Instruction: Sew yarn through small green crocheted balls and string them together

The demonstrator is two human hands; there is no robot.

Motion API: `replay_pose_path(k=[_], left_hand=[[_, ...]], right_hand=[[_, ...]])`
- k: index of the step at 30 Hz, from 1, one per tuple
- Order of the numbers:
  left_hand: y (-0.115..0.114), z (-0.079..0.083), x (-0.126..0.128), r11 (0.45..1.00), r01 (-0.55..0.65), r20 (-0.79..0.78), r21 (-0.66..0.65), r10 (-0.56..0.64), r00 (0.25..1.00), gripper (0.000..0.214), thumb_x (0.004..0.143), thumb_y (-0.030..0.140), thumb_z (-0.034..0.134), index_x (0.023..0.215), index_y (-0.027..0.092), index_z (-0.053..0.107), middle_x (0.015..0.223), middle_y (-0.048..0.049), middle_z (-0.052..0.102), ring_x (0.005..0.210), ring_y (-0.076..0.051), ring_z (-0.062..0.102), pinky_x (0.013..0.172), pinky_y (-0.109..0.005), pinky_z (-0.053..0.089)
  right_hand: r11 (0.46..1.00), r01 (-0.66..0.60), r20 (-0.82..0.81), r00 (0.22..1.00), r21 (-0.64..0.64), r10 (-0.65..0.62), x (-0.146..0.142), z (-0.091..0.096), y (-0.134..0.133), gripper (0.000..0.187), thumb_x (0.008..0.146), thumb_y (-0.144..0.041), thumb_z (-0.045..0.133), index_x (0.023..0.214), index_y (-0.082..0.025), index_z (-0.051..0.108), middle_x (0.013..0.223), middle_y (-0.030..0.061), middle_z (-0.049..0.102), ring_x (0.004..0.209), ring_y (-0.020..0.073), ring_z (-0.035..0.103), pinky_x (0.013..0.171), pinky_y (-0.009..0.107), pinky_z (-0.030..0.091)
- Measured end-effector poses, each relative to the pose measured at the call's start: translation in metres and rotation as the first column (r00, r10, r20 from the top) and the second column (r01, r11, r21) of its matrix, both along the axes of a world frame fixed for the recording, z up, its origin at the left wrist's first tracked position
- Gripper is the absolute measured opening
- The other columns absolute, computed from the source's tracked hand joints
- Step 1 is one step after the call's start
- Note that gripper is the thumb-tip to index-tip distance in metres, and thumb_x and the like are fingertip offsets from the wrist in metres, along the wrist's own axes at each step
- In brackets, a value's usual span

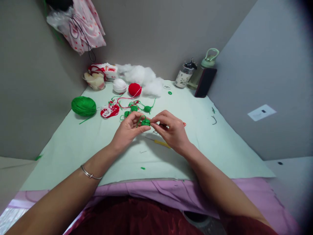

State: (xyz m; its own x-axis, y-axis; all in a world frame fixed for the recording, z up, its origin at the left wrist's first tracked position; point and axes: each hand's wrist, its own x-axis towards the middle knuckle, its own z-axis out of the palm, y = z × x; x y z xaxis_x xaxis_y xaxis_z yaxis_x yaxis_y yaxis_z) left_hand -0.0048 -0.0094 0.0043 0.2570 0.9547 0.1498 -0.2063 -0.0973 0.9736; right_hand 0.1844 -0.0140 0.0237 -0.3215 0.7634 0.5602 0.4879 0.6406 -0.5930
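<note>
My left hand has its fingers and thumb closed around a small green crocheted piece, with a strand of green yarn looping from it. Thumb and fingertips of my right hand are pinched together at the piece's right edge; what they grip is too small to make out. Below the hands lies a crochet hook with a yellow handle. An orange tip shows past my right hand, the rest of it hidden. Just beyond my left hand are small green crocheted pieces.
A green yarn ball, a red-and-white crocheted piece, a white ball and a red ball lie at left and back. White stuffing rests against the wall. A phone leans on a bottle beside a cup.
</note>
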Motion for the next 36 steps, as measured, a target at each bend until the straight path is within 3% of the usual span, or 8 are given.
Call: replay_pose_path(k=[7,10,15,20,27,33,36], left_hand=[[-0.002,-0.004,0.003,0.999,0.024,-0.017,-0.027,-0.024,1.000,0.034,0.071,0.028,0.086,0.092,0.018,0.060,0.093,-0.0011,0.068,0.091,-0.016,0.063,0.086,-0.029,0.049],[-0.003,-0.003,0.004,0.997,0.061,-0.018,-0.042,-0.062,0.998,0.032,0.077,0.028,0.083,0.099,0.018,0.062,0.096,-0.0012,0.067,0.094,-0.016,0.063,0.088,-0.028,0.049],[-0.004,0.000,0.003,0.996,0.085,-0.012,-0.023,-0.085,0.996,0.032,0.078,0.027,0.081,0.103,0.019,0.063,0.102,-0.0032,0.068,0.100,-0.018,0.065,0.092,-0.030,0.049],[-0.004,0.002,0.003,0.998,0.057,-0.010,0.009,-0.057,0.998,0.030,0.076,0.026,0.082,0.100,0.018,0.064,0.098,-0.0033,0.069,0.096,-0.018,0.065,0.089,-0.030,0.050],[-0.006,0.002,0.005,0.998,-0.057,-0.038,0.038,0.058,0.998,0.030,0.073,0.023,0.082,0.091,0.019,0.058,0.090,-0.0004,0.063,0.086,-0.015,0.062,0.080,-0.027,0.049],[-0.009,0.003,0.007,0.986,-0.129,-0.155,0.109,0.145,0.977,0.031,0.076,0.023,0.079,0.104,0.023,0.067,0.095,-0.0002,0.061,0.079,-0.014,0.057,0.075,-0.027,0.046],[-0.006,0.004,0.004,0.985,-0.107,-0.183,0.136,0.131,0.974,0.021,0.077,0.023,0.077,0.098,0.020,0.072,0.096,-0.0021,0.063,0.079,-0.015,0.055,0.074,-0.027,0.044]], right_hand=[[1.000,0.015,0.126,0.992,0.025,-0.018,0.000,0.001,0.000,0.011,0.089,-0.012,0.058,0.081,-0.018,0.064,0.083,0.0026,0.058,0.058,0.0083,0.048,0.057,0.024,0.038],[0.996,0.057,0.118,0.991,0.062,-0.064,-0.001,0.001,0.001,0.013,0.083,-0.007,0.055,0.077,-0.018,0.059,0.080,0.0011,0.055,0.057,0.0082,0.046,0.056,0.024,0.037],[0.998,0.057,0.030,0.998,-0.013,-0.057,-0.001,0.005,0.001,0.014,0.077,-0.006,0.056,0.072,-0.019,0.053,0.075,-0.0018,0.050,0.056,0.0073,0.043,0.054,0.023,0.035],[0.994,0.006,-0.031,0.999,-0.106,-0.010,-0.001,0.011,-0.001,0.014,0.076,-0.006,0.056,0.071,-0.019,0.054,0.074,-0.0017,0.052,0.056,0.0075,0.044,0.053,0.023,0.036],[0.987,-0.137,-0.026,0.990,-0.086,0.136,-0.006,0.009,-0.004,0.014,0.076,-0.005,0.056,0.072,-0.018,0.056,0.077,-0.0008,0.052,0.060,0.0079,0.045,0.054,0.023,0.038],[0.992,-0.103,-0.028,0.994,-0.073,0.101,-0.010,0.004,-0.006,0.013,0.079,-0.006,0.054,0.074,-0.018,0.056,0.076,-0.0006,0.051,0.062,0.0092,0.045,0.056,0.024,0.038],[0.991,-0.097,-0.051,0.994,-0.088,0.093,-0.011,0.003,-0.006,0.012,0.080,-0.007,0.054,0.074,-0.018,0.056,0.076,-0.0008,0.050,0.060,0.0087,0.044,0.056,0.024,0.037]])
